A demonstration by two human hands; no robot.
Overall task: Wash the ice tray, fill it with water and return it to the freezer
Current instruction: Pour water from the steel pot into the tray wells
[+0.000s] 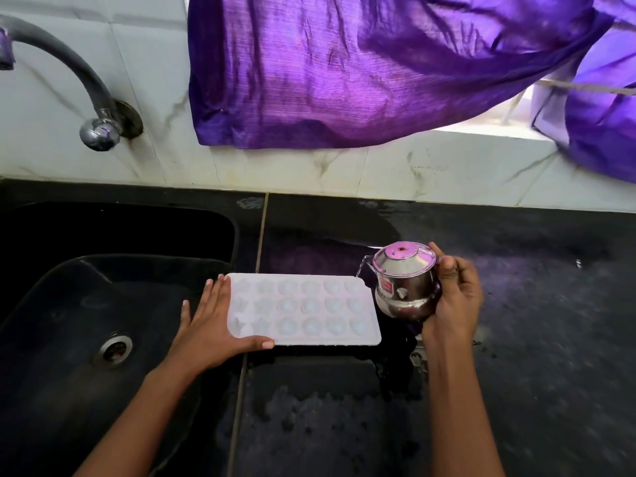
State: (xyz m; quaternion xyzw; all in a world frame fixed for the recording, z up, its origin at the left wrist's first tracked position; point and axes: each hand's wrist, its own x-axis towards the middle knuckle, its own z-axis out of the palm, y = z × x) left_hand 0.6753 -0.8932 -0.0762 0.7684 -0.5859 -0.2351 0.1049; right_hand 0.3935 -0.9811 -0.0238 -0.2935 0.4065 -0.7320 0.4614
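A white ice tray (303,309) with several shaped cups lies flat on the black counter, just right of the sink. My left hand (213,321) rests against its left end, fingers spread along the edge and thumb on the near rim. My right hand (454,297) grips a small lidded steel pot (406,284) beside the tray's right end. The pot is tilted with its spout toward the tray's far right corner, and a thin stream of water falls from the spout. Water fills several of the cups.
A black sink (86,304) with a round drain (113,349) takes up the left. A dark curved tap (79,74) comes out of the white tiled wall above it. A purple curtain (361,70) hangs over the counter's back. The black counter (533,339) is wet.
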